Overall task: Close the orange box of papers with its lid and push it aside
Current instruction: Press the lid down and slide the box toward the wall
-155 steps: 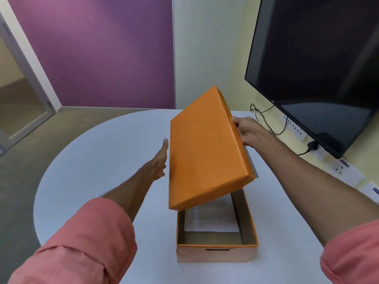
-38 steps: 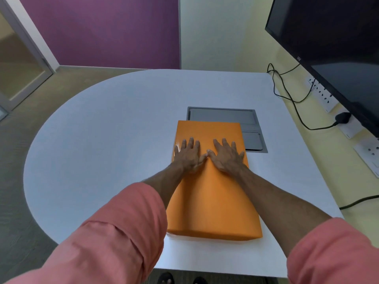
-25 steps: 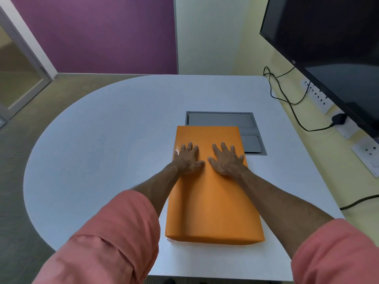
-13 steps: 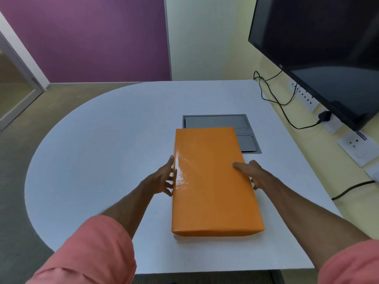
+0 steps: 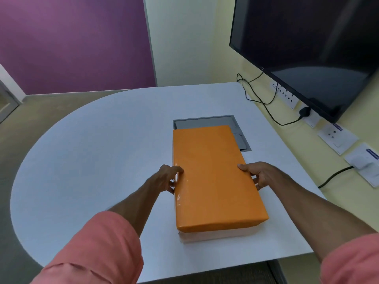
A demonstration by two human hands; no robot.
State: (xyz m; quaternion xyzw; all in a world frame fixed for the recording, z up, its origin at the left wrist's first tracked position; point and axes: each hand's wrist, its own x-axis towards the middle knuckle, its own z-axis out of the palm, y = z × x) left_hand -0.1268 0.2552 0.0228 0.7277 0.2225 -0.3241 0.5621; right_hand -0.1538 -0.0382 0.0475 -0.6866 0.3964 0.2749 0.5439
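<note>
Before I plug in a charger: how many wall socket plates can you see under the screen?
4: one long strip, one with a black plug, one free, one by the right edge. More may be hidden.

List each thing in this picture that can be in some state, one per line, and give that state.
orange box: closed, lid seated, lying flat on the table.
left hand: gripping the box's left edge.
right hand: gripping the box's right edge.
table hatch: shut, partly covered by the box.
screen: dark, off.
black plug: pushed into its wall socket.
</note>
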